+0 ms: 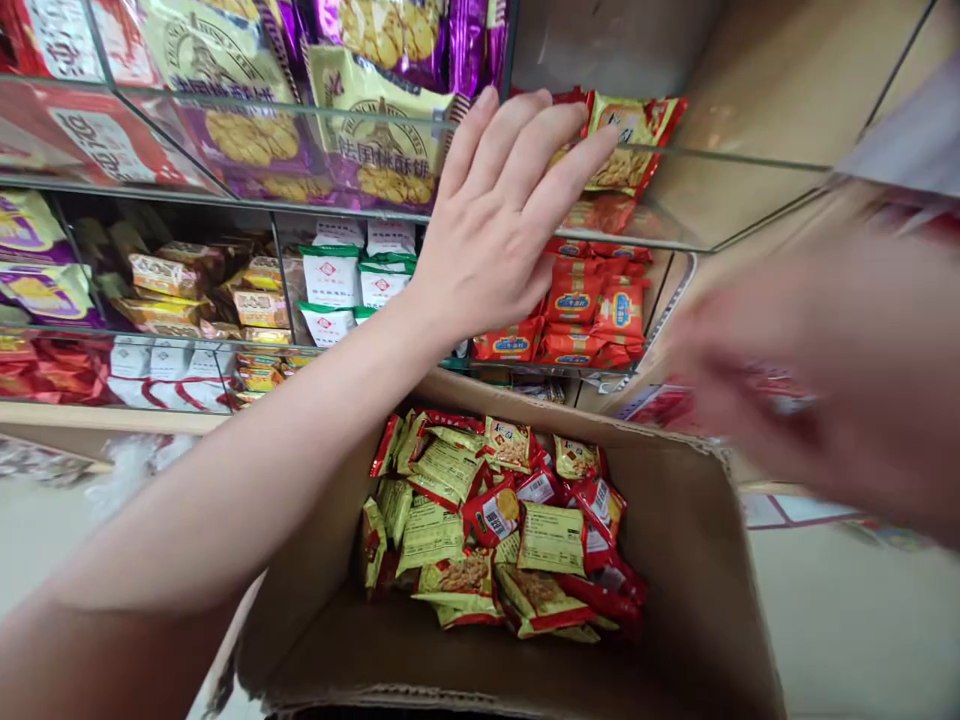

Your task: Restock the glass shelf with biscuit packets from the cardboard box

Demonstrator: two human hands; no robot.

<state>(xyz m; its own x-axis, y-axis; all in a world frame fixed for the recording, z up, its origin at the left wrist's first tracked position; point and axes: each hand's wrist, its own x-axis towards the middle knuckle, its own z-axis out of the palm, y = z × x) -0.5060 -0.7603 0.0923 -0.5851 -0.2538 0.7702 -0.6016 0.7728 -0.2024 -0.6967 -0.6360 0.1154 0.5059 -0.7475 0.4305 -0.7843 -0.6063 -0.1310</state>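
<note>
My left hand point(510, 200) is open, fingers stretched out over the clear front panel of an upper shelf compartment. Just beyond its fingertips lie yellow-and-red snack packets point(634, 125), partly hidden by the hand. My right hand point(825, 370) is smeared by motion at the right, in front of the shelf's side; its fingers and anything in them cannot be made out. Below both hands stands an open cardboard box point(697, 560) with many small yellow and red snack packets point(551, 535) heaped loosely inside.
Purple-and-cream biscuit packs point(382, 140) fill the compartment left of my left hand. Lower down are white-and-green packets point(330, 275), brown-gold packets point(169, 275) and orange-red packets point(574, 290). Clear dividers point(277, 260) separate the compartments. Pale floor point(847, 620) shows beside the box.
</note>
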